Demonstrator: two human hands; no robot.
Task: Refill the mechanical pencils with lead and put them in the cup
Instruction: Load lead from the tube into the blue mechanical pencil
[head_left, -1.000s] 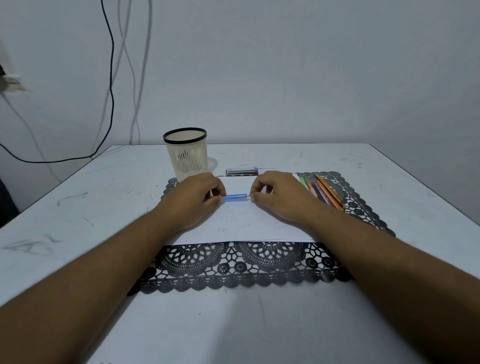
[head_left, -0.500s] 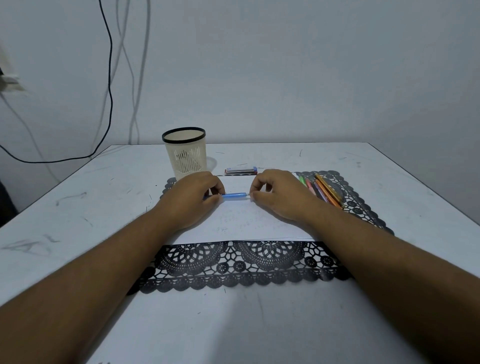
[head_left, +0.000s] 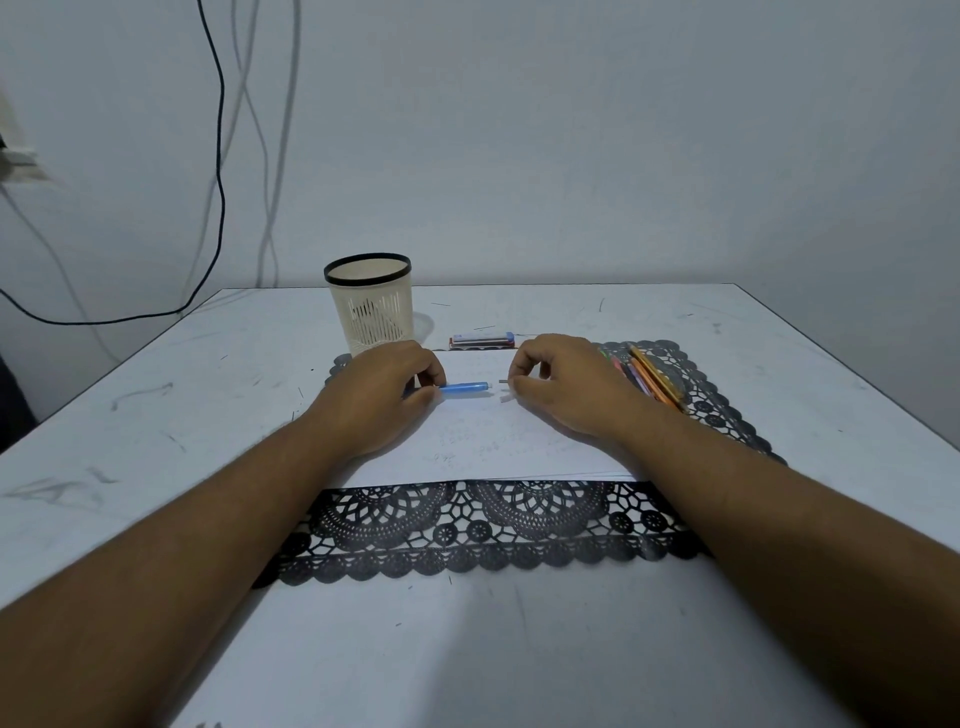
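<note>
My left hand (head_left: 384, 389) grips a blue mechanical pencil (head_left: 465, 388) by its left part, holding it level over a white sheet of paper (head_left: 483, 441). My right hand (head_left: 561, 384) pinches a small grey cap (head_left: 504, 382), held a short gap to the right of the pencil's open end. A cream slotted cup (head_left: 371, 306) with a black rim stands upright behind my left hand. Lead cases (head_left: 483, 340) lie behind the gap between my hands. Several coloured pencils (head_left: 649, 376) lie in a bunch just right of my right hand.
A black lace placemat (head_left: 483, 530) lies under the paper on the white table (head_left: 156, 415). Cables hang down the wall at the back left. The table's back edge meets the wall.
My right hand has pulled the cap off the pencil's end and moved slightly right, opening a gap. Left hand holds the pencil in place.
</note>
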